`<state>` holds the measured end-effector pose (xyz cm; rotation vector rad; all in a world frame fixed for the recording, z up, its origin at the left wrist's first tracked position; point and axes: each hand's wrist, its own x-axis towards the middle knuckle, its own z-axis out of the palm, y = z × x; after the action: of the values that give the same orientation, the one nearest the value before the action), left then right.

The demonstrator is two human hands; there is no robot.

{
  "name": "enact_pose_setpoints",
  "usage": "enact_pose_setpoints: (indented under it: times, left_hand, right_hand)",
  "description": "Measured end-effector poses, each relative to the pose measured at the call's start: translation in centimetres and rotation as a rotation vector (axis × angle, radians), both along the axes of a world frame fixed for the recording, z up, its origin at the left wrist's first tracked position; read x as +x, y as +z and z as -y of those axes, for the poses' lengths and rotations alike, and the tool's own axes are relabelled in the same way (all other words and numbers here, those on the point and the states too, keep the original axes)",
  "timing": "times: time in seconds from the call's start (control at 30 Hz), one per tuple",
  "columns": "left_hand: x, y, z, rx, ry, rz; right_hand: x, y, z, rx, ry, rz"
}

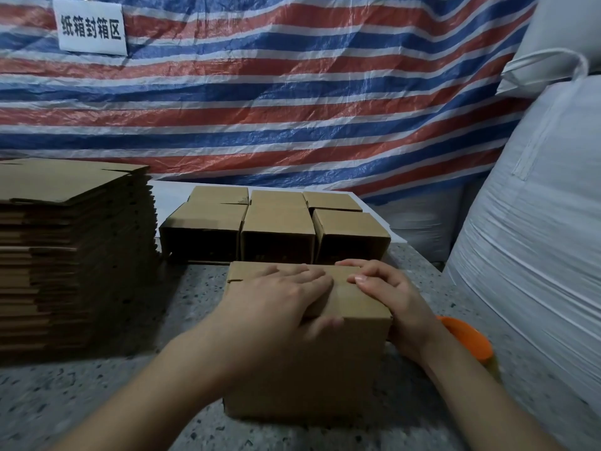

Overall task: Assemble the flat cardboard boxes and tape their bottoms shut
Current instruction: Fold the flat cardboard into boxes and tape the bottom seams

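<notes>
An assembled brown cardboard box (312, 369) stands on the speckled stone table (97, 392) right in front of me, its closed flaps facing up. My left hand (276, 297) lies flat across the top flaps, fingers straight and pressing down, thumb over the near edge. My right hand (387, 294) rests on the box's top right corner, fingers bent over the flap edge and palm against the right side. An orange tape dispenser (468, 336) lies on the table just right of the box, partly hidden behind my right wrist.
A tall stack of flat cardboard blanks (71, 249) fills the left side. Several assembled boxes (276, 229) stand in rows behind the one I hold. Large white woven sacks (533, 242) crowd the right. A striped tarp with a white sign (92, 27) hangs behind.
</notes>
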<state>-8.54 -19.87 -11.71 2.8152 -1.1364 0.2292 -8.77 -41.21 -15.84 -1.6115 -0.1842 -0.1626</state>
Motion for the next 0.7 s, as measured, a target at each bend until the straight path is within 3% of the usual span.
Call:
enact_pose_setpoints:
  times: [0.1, 0.17, 0.27, 0.33, 0.5, 0.7]
  left_hand:
    - [0.2, -0.1, -0.1, -0.005, -0.008, -0.004]
    - [0.3, -0.2, -0.2, -0.012, -0.011, -0.007]
    - [0.4, -0.4, -0.2, -0.041, -0.018, -0.003]
    - [0.4, -0.6, -0.2, -0.066, -0.021, 0.001]
    - [0.1, -0.4, -0.2, -0.077, -0.027, 0.0]
    - [-0.1, -0.2, -0.6, -0.091, -0.04, -0.027]
  right_hand:
    - [0.2, 1.2, 1.2, -0.183, -0.032, 0.059]
    - [0.4, 1.9, 2.9, -0.468, -0.235, 0.072]
    - [0.4, 1.3, 6.4, -1.098, -0.561, -0.139]
    - [0.2, -0.2, 8.3, -1.313, -0.617, -0.312]
    - [-0.2, -4.5, 10.0, -1.489, -0.522, -0.542]
    - [0.0, -6.5, 10.4, -1.438, -0.573, -0.503]
